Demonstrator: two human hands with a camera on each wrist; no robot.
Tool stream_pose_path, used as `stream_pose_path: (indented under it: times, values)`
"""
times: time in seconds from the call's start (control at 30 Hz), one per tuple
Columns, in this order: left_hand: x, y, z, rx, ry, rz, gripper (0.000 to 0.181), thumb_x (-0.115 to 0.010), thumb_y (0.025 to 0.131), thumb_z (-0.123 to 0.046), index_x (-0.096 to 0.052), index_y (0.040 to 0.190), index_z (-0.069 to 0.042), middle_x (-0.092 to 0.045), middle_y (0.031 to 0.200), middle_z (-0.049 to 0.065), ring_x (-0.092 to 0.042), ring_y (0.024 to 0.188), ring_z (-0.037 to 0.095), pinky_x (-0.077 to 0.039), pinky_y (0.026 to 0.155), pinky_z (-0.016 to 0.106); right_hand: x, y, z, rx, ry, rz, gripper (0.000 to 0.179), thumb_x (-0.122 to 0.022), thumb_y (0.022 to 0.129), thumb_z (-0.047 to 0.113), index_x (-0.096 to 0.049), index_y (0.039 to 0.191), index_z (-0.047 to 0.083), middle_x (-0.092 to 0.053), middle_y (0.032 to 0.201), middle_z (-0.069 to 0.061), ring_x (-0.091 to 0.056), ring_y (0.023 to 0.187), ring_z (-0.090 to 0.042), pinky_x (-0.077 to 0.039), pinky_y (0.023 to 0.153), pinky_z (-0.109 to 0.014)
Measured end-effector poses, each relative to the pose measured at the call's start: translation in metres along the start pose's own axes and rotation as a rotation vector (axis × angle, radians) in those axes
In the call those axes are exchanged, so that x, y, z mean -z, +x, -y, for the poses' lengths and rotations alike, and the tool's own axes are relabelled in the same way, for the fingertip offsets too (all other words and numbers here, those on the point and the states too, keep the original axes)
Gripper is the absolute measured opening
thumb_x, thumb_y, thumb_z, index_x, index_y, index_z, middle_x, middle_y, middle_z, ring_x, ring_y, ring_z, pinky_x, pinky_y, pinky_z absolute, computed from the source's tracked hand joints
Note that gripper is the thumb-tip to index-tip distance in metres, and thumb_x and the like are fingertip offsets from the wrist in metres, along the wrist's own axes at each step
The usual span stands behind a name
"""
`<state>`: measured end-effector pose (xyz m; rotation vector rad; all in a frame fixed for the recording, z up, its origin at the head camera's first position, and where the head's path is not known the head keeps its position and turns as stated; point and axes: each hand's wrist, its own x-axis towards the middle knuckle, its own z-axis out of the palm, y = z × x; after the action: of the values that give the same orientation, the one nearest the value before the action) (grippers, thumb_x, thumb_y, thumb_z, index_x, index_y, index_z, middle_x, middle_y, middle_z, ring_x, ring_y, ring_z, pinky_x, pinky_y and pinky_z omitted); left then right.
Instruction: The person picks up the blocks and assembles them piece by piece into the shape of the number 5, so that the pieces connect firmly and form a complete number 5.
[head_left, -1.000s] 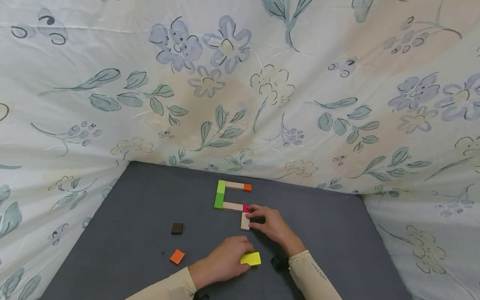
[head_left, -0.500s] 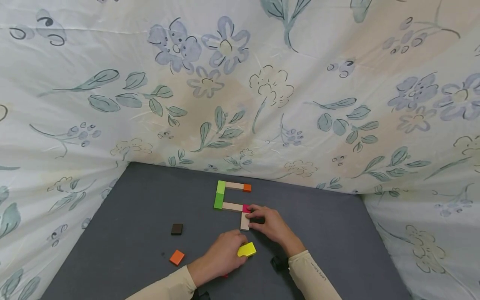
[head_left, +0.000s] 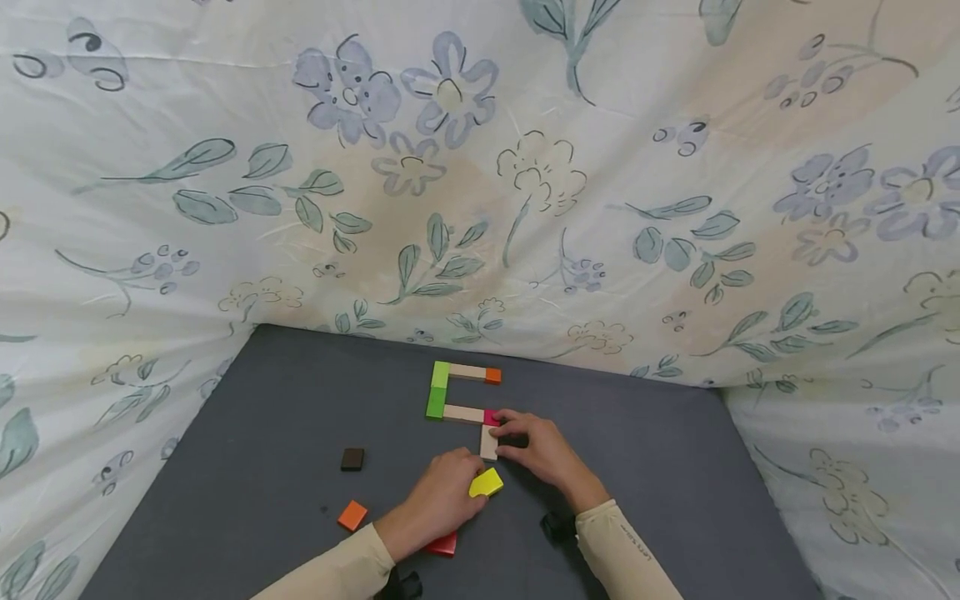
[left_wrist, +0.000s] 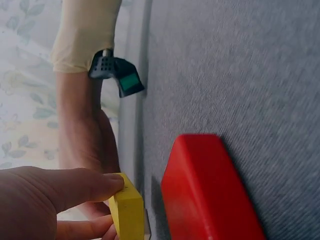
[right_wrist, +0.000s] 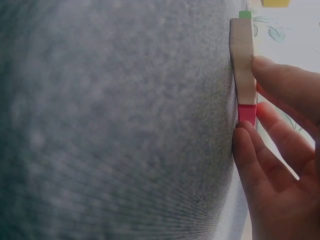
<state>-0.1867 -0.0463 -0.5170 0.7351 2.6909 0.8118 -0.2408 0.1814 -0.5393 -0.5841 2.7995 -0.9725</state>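
Observation:
My left hand [head_left: 441,493] pinches a yellow block [head_left: 486,482] between thumb and fingers, above the dark cloth and short of the right hand. Under the left hand lies a red block [head_left: 442,545], partly covered in the head view and large in the left wrist view. My right hand [head_left: 546,450] rests at a line of blocks, its thumb against the side of a plain wooden block [head_left: 489,442] and its fingertips at a pink block [head_left: 491,417]. In the right wrist view the wooden block [right_wrist: 243,60] meets the pink block [right_wrist: 247,114] end to end.
Beyond the hands, two green blocks [head_left: 437,389], two plain wooden strips [head_left: 464,413] and a small orange block [head_left: 492,376] join into a bracket shape. A black block [head_left: 352,459] and an orange block [head_left: 352,515] lie at left. Flowered cloth [head_left: 480,208] walls the surface.
The left hand has carried the yellow block away from the body, tilting it, towards the plain wooden block. The red block has come into sight beneath it. The right hand stays in place.

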Motion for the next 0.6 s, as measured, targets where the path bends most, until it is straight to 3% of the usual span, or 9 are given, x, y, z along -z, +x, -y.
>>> stream_pose_path:
  times: [0.6]
  values:
    - [-0.0037,0.0102,0.0061,0.015,0.07,-0.049,0.034,-0.095,0.086,-0.025,-0.08,0.108,-0.005,-0.065,0.09,0.002,-0.059,0.077,0.016,-0.058,0.08,0.041,0.0001,0.0011,-0.0008,-0.024,0.01,0.009,0.029,-0.088,0.094,0.019,-0.084,0.123,0.02,-0.066,0.149,-0.003,-0.059,0.139,-0.031,-0.046,0.116,-0.058]
